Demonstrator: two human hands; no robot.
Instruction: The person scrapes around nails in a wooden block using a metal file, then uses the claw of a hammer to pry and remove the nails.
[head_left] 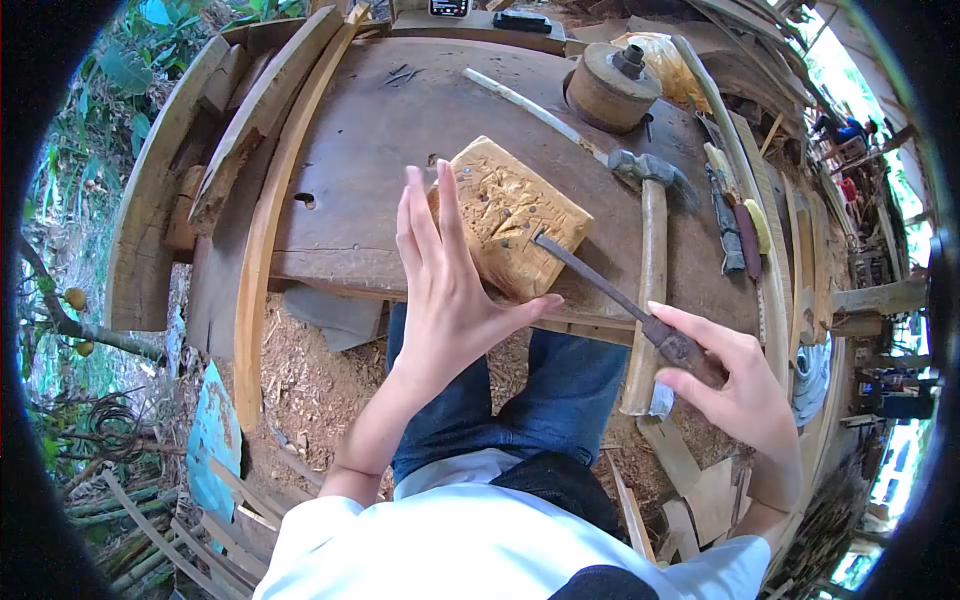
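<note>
A carved wooden block point(520, 195) lies near the front edge of the bench, its upper face rough with cuts and dark spots. My left hand point(445, 285) is at its left and near side, fingers stretched and spread, thumb reaching along the near corner. Whether the palm presses on the block cannot be made out. My right hand point(735, 380) is closed around the handle of a chisel point(605, 285), whose metal tip meets the block's face toward its right side. A hammer point(652, 230) lies right of the block, its shaft passing beneath the chisel.
On the wooden bench point(370, 130) are a round wooden piece with a dark knob point(612, 88), a pale stick point(525, 103) and several tools at the right. Long boards point(285, 200) line the left side. A phone point(449, 7) stands at the far edge. Wood chips cover the ground.
</note>
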